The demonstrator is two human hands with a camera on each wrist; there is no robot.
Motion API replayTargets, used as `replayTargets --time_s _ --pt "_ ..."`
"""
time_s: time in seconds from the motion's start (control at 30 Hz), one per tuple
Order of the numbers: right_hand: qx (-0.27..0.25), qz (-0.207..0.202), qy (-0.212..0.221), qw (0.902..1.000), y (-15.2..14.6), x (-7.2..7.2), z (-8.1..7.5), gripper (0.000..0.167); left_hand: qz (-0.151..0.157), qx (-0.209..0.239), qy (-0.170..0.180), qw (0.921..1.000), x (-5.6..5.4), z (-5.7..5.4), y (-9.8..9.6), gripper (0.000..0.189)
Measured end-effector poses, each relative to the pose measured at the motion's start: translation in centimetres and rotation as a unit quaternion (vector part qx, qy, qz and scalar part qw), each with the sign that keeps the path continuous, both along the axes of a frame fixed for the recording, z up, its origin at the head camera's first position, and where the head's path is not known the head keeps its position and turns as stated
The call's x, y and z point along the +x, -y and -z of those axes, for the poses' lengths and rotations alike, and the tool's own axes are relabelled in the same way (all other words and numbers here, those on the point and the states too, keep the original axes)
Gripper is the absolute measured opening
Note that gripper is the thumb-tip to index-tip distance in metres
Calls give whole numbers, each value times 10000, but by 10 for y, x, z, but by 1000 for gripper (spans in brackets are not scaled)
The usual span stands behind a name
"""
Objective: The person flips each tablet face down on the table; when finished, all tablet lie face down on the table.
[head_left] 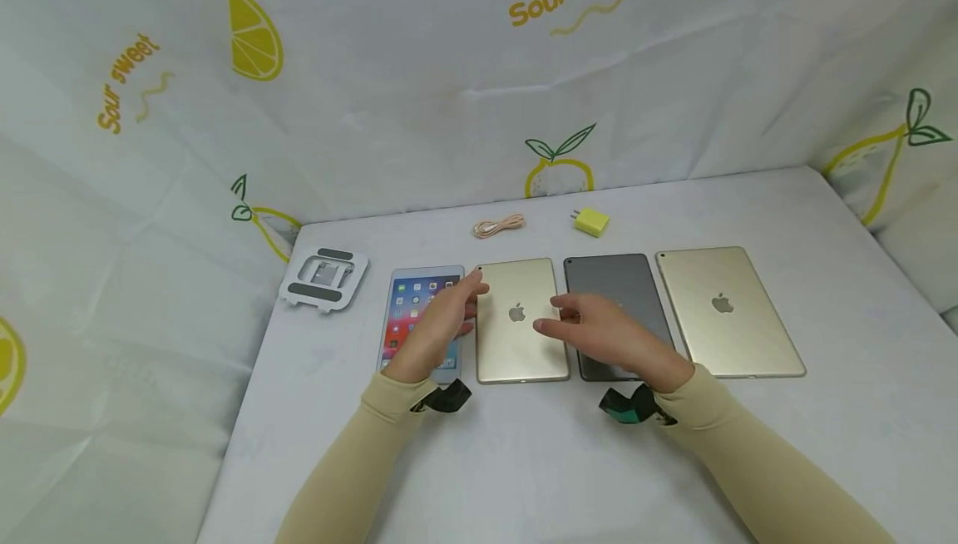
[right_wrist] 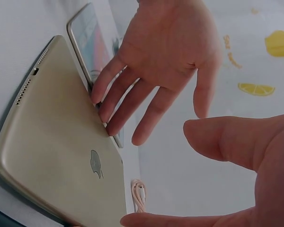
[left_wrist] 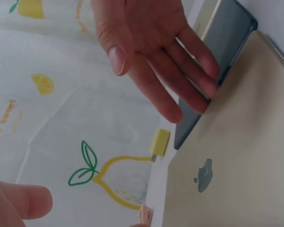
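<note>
A gold tablet (head_left: 520,353) lies back side up, its apple logo showing, in the middle of a row. My left hand (head_left: 440,319) is at its left edge, above the white tablet (head_left: 407,301) with the lit screen. At the gold tablet's right edge is my right hand (head_left: 609,332), partly over a dark grey tablet (head_left: 617,278). Both hands have extended, relaxed fingers and grip nothing. In the right wrist view the left hand's fingertips (right_wrist: 114,130) are by the gold tablet's edge; whether they touch it I cannot tell.
A larger gold tablet (head_left: 737,340) lies face down at the row's right end. Behind the row are a coiled pink cable (head_left: 499,226) and a yellow charger plug (head_left: 592,222). A folded white stand (head_left: 325,279) lies at the left, near the table edge. Lemon-printed cloth walls surround the table.
</note>
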State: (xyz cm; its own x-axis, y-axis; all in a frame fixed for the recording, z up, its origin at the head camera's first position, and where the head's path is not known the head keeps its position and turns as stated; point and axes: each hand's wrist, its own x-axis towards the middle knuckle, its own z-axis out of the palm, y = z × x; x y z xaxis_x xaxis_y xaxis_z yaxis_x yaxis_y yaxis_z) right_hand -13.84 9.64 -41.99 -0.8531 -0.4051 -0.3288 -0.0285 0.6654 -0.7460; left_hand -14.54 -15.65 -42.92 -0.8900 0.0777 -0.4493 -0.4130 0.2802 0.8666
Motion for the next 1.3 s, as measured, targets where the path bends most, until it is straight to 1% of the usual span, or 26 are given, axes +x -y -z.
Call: replayTargets --time_s 0.4,0.67,0.8,0.87,0.9,1.0,1.1,1.17,1.23,1.3 --pt "60 -81 28 9999 1 1 -2 76 -78 45 -54 9999 1 0 -2 68" --pt "93 -127 26 9999 -2 -1 -3 77 -38 39 -82 10000 3 -2 -5 67" --pt "154 -174 -30 9997 -2 -2 -5 79 3 -13 -77 10000 3 -3 -1 67" --pt "139 -151 -49 9998 1 -3 -7 80 -35 -177 -93 9998 5 -4 5 67" --pt "138 -115 -35 9998 3 -4 -8 80 -24 -330 -154 9993 6 -5 9 67" --pt "136 -80 -47 9999 17 -7 -12 79 39 -946 -499 9943 9 -8 24 67" --pt "116 -180 -65 9997 44 -11 -15 77 116 -1459 -812 9859 13 -7 44 69" --pt "31 -287 -52 9996 67 -12 -15 75 71 -1711 -865 9814 15 -5 58 71" --pt "-51 -352 -20 9994 89 -12 -15 73 -26 -1875 -820 9788 18 -2 71 72" --pt "-91 -404 -48 9991 108 -12 -13 73 -99 -2085 -869 9741 19 1 83 72"
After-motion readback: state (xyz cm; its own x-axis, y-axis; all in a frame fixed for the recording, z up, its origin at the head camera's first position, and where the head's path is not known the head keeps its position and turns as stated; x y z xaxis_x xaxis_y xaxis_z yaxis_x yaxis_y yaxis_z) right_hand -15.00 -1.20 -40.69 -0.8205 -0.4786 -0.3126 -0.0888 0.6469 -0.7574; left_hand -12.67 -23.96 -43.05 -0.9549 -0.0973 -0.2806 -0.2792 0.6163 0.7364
